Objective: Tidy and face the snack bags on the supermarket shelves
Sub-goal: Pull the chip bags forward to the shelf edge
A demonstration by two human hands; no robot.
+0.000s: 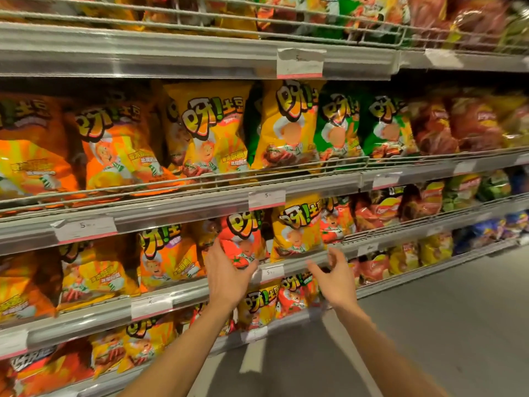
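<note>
Shelf rail [183, 296], carrying snack bags behind its price strip. Red bag [243, 245], leaning above the left hand [226, 276], whose grip cups its lower edge, fingers loosely spread. Right hand [336, 277], grip wide and empty, just right of the bag. Best practice: steady both sides, square the front outward.

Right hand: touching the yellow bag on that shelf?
Apart. The head view shows the right hand open, in front of the shelf rail, fingertips below the yellow bag. The left hand overlaps the red bag.
</note>
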